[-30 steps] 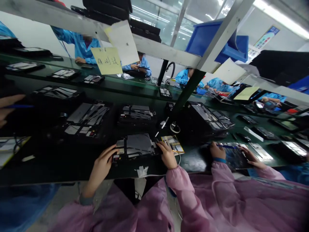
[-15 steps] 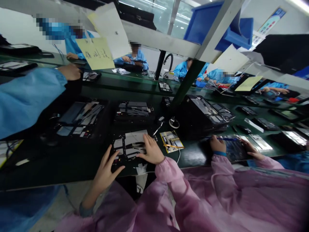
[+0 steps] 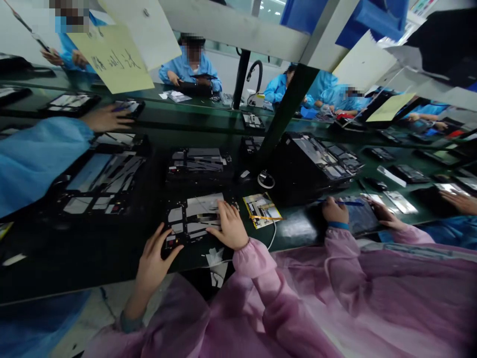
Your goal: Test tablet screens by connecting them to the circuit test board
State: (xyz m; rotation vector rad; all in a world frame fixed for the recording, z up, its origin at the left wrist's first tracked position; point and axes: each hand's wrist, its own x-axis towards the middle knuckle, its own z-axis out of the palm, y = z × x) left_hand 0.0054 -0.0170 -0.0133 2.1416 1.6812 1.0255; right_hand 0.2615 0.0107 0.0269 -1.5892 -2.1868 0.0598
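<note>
An opened tablet (image 3: 203,226) lies on the dark green bench in front of me, its pale battery panels and black inner parts exposed. My left hand (image 3: 152,258) is at the tablet's near left corner, with the thumb along the front and the fingers at the side. Across the tablet's right part rests my right hand (image 3: 231,228), fingers stretched out and thumb apart. Its fingertips touch the top surface. Crumpled clear film (image 3: 215,256) sits at the bench edge below the tablet. Right of my right hand is a yellow-edged panel (image 3: 263,209) with an orange strip.
Stacks of opened tablets stand at left (image 3: 106,181), beyond mine (image 3: 199,161) and at right (image 3: 316,166). A green post (image 3: 283,114) rises from the bench. A co-worker's blue sleeve (image 3: 40,159) reaches in from the left. A pink-sleeved neighbour holds a tablet (image 3: 359,216) at right.
My left fingers have drawn in around the tablet's corner; my right hand stays on it. The blue-sleeved hand at left has opened over a device on the shelf. The whole view has shifted slightly.
</note>
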